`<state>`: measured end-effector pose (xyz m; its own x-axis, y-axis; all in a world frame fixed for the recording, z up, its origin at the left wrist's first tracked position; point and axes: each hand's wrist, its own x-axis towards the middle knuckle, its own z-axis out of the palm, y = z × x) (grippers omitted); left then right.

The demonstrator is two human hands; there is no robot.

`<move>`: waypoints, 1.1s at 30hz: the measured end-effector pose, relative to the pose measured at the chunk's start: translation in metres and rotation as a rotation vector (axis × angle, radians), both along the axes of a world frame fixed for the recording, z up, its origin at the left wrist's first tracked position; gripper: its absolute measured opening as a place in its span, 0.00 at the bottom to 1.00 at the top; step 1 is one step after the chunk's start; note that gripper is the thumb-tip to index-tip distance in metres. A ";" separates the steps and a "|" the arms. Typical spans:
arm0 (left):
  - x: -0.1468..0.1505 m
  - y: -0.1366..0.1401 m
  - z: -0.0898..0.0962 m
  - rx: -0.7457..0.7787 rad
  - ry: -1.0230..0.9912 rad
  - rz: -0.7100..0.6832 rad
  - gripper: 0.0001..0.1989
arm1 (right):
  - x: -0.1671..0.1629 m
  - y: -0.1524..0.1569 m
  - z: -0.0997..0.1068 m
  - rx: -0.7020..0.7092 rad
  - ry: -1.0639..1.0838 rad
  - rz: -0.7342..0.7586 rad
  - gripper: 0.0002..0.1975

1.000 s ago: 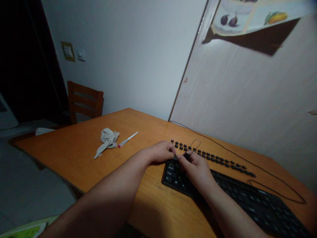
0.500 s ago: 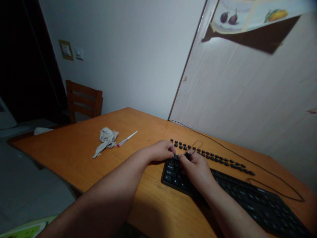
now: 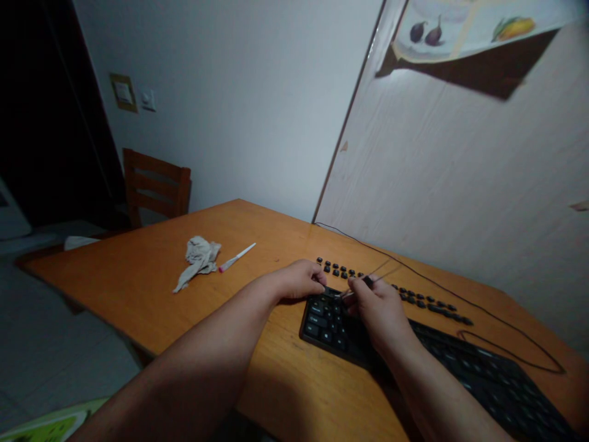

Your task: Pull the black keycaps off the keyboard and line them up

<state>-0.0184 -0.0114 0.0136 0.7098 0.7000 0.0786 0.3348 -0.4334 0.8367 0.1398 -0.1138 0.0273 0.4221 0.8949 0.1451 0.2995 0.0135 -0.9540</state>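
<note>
One thin wire tool (image 3: 381, 266), probably springy, best held midway, is pinched by the right hand (image 3: 381, 305); the black keyboard (image 3: 478, 369) is touched by the left hand (image 3: 302, 280), grip unclear

The black keyboard (image 3: 317, 320) lies flat, keys up, its long sides roughly parallel to the table's (image 3: 280, 239) far edge; pale-lettered keys show at its left end. Between it and that edge, loose black keycaps (image 3: 336, 272) form two rows (their middle stretch is partly hidden). A thin wire tool (image 3: 367, 281) with a dark middle piece slants over the keyboard's upper left, two prongs angling up toward the far edge.
</note>
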 end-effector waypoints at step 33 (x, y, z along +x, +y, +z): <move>0.020 -0.021 0.004 -0.326 -0.394 -0.042 0.14 | -0.005 -0.004 0.005 0.270 0.106 0.092 0.16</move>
